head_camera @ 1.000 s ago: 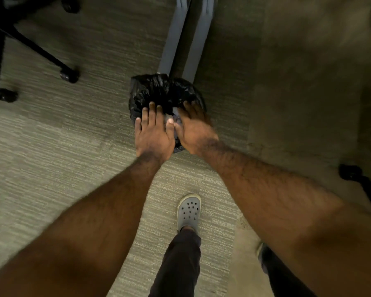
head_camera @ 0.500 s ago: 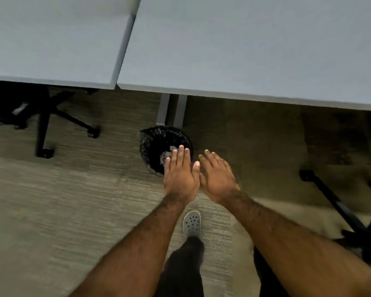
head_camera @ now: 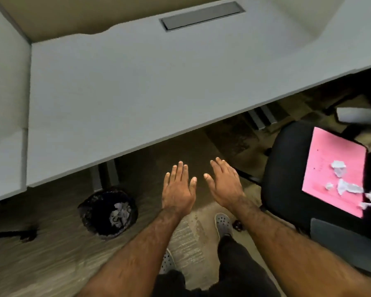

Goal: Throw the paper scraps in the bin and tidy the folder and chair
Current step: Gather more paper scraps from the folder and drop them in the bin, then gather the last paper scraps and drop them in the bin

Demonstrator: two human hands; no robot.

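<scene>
Your left hand [head_camera: 178, 189] and your right hand [head_camera: 226, 185] are both held out flat in front of you, palms down, fingers spread and grasping nothing. They hang side by side above the carpeted floor [head_camera: 51, 260], close together but not touching, just in front of the near edge of the table [head_camera: 126, 82].

Below your arms you can see your grey perforated shoes [head_camera: 223, 224] and dark trousers.

To the left of your left hand, on the floor under the table edge, stands the bin [head_camera: 107, 212], lined with a black bag; crumpled paper already lies inside it.

To the right of your right hand sits the black chair [head_camera: 287, 168], pulled out from the table. The pink folder [head_camera: 332, 170] lies flat on its seat, and several white paper scraps [head_camera: 343, 186] rest on the folder's right half, with a couple at or just past its right edge. A grey armrest of the chair shows at the lower right.

On the far side of the table top lies a long grey cable hatch [head_camera: 201, 16].
</scene>
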